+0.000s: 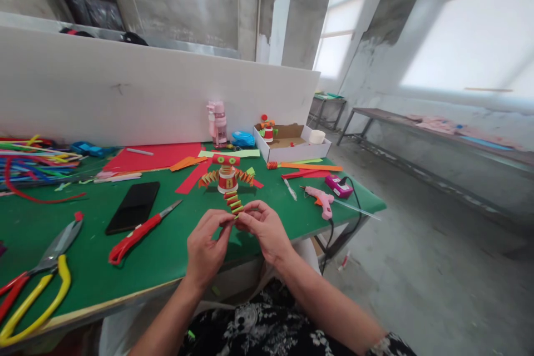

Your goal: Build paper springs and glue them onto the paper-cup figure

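Pleated red-and-green paper strip (232, 204), at six o'clock from the paper-cup figure (227, 182). Our left hand (212, 239) and right hand (265, 230) each close a fingertip grip on its near end; we should align edges and crease firmly, sparing finished pleats.

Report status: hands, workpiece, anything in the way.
Left hand and right hand: fingertips pinching folded paper strip. Strip: red and green, near end gripped. Paper figure just beyond strip; red-handled tool to the left.

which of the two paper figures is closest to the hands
The figure on the green table, just beyond the held folded strip; the other one is in the white box.
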